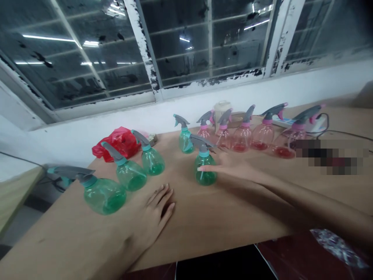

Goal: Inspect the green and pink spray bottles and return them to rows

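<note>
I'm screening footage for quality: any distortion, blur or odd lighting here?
Head view: wide-angle distortion, with the leftmost green spray bottle leaning outward; softness overall, the right hand smeared; bright light streaks in the window; a shadow on the tabletop below the right forearm; a pixelated patch at right.

Two bare hands belong to the person wearing the camera: the left hand (pixel 154 216) has slim, tapering fingers and short, pale-tipped nails, and the right hand (pixel 237 170) has a slender thumb with a light, slightly longer-looking nail. The left forearm (pixel 116 251) and the long, narrow right forearm (pixel 309 198) are both bare as far as they show, their outlines smooth and softly blurred. At the bottom centre is a plain black area (pixel 221 264) edged with thin white lines; whether it is clothing cannot be told.
</note>
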{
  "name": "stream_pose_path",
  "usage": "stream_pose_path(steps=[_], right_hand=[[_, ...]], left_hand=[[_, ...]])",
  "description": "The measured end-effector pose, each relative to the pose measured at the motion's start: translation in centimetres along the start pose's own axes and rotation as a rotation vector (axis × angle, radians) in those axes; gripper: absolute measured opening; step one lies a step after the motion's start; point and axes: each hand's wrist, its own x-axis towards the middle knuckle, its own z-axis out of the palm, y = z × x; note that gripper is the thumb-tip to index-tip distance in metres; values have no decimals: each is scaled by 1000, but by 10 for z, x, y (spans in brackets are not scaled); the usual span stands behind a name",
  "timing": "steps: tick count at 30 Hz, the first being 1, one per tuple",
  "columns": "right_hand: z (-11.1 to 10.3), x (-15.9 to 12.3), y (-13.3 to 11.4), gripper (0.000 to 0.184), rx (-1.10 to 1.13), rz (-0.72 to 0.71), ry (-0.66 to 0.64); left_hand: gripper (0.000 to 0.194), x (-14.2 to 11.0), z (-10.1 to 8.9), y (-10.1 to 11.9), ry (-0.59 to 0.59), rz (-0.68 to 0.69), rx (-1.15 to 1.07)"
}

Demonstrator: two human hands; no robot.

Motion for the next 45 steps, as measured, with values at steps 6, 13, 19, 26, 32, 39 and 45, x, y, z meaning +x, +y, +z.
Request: stream_pose_path(steps=[6,13,19,26,32,39,45], right_hand=[[3,38,15,49,367,5,-210],[10,71,7,46,534,-71,-218],[13,75,1,37,828,34,-259],[28,46,30,49,1441,423,-393],[54,6,45,29,1748,595,-368],[64,-8,48,26,1842,545,-349],[60,-5,46,33,1793,648,-378]], left_hand=[[45,47,15,15,5,19,-13],[40,98,29,20,41,42,-63],[38,113,35,16,51,46,-108],[36,110,33,11,60,44,-226],[39,112,36,5,73,53,-284],[40,111,35,4,66,68,-258],[40,109,35,4,49,75,-221]])
